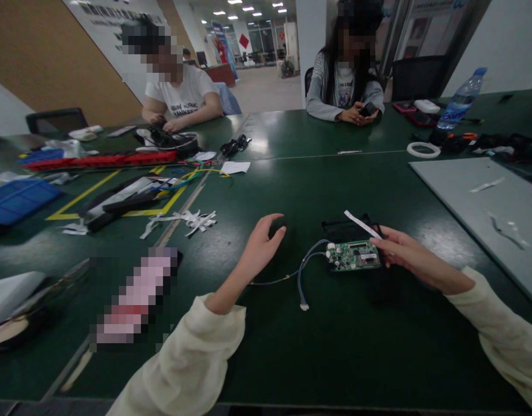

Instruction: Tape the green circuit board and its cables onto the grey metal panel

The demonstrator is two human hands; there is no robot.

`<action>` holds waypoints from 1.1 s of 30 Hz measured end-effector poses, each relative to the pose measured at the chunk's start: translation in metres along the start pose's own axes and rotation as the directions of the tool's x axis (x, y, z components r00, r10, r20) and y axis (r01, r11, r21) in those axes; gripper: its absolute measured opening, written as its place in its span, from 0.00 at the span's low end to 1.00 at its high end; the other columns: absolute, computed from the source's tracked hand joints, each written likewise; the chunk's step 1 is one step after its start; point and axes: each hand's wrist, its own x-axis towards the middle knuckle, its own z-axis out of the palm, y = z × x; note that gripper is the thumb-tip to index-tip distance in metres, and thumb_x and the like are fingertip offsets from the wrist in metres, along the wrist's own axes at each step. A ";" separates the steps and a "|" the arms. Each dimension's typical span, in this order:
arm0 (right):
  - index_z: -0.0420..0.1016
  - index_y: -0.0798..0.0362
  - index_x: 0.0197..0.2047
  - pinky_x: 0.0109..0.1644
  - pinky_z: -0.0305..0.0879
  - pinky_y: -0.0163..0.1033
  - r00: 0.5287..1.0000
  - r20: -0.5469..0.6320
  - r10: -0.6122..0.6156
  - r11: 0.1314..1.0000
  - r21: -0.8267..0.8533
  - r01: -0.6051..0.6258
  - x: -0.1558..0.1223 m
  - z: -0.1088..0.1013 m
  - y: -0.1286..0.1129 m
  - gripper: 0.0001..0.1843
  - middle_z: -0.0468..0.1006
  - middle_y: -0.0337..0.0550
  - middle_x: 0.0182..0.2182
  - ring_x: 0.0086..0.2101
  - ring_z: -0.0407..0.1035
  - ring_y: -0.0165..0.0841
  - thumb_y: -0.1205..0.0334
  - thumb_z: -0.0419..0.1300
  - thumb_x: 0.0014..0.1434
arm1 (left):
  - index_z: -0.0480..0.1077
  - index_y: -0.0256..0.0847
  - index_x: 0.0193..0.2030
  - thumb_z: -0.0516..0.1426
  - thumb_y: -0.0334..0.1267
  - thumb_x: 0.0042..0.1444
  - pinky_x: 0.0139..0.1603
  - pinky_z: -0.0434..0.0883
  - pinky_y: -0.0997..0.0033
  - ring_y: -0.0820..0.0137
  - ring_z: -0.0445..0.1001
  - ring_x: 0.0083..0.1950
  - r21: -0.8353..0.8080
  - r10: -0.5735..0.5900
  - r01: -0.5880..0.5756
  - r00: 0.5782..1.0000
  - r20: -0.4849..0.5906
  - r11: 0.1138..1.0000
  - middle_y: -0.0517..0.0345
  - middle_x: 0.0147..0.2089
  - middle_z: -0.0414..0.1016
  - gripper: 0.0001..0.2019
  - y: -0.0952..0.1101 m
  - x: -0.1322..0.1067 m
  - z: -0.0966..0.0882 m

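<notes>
My left hand (260,247) is over the dark green table with its thumb and index finger apart, and nothing is between them. My right hand (406,257) grips the right end of a green circuit board (353,257). A narrow white strip (361,223) sticks out from under the right thumb, across the board's upper right corner. From the board's left end, thin grey-blue cables (301,280) run toward my left hand and down to a small white connector (304,307). Behind the board lies a black item (343,229), partly hidden, whose kind I cannot make out.
White strip scraps (195,221) lie left of my left hand, near a blurred pink phone-like object (136,297). A grey board (486,202), a tape roll (423,150) and a water bottle (460,101) are at right. Two people sit across the table.
</notes>
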 end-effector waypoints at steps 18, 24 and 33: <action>0.63 0.54 0.61 0.34 0.67 0.37 0.997 0.079 -0.020 0.961 -0.273 0.041 0.011 -0.005 0.010 0.31 0.77 0.47 0.38 0.33 0.70 0.31 0.51 0.59 0.57 | 0.59 0.48 0.61 0.52 0.45 0.59 0.63 0.61 0.57 0.61 0.64 0.61 -0.051 0.195 -0.188 0.948 0.253 0.981 0.55 0.62 0.63 0.23 0.030 -0.016 -0.002; 0.62 0.54 0.62 0.31 0.65 0.36 0.998 0.064 -0.005 0.944 -0.329 0.026 0.013 -0.008 0.015 0.34 0.76 0.44 0.35 0.28 0.67 0.27 0.49 0.60 0.55 | 0.51 0.48 0.66 0.57 0.47 0.56 0.67 0.55 0.55 0.59 0.53 0.68 -0.075 0.279 -0.272 0.870 0.407 0.959 0.54 0.69 0.50 0.33 0.039 -0.023 -0.001; 0.63 0.54 0.61 0.27 0.62 0.34 1.000 0.004 -0.023 0.882 -0.471 0.023 0.001 0.005 -0.001 0.32 0.76 0.43 0.33 0.27 0.67 0.27 0.46 0.56 0.58 | 0.50 0.52 0.67 0.61 0.50 0.50 0.67 0.52 0.47 0.52 0.47 0.70 -0.023 0.259 -0.281 0.844 0.469 0.959 0.54 0.71 0.45 0.39 0.033 -0.024 0.001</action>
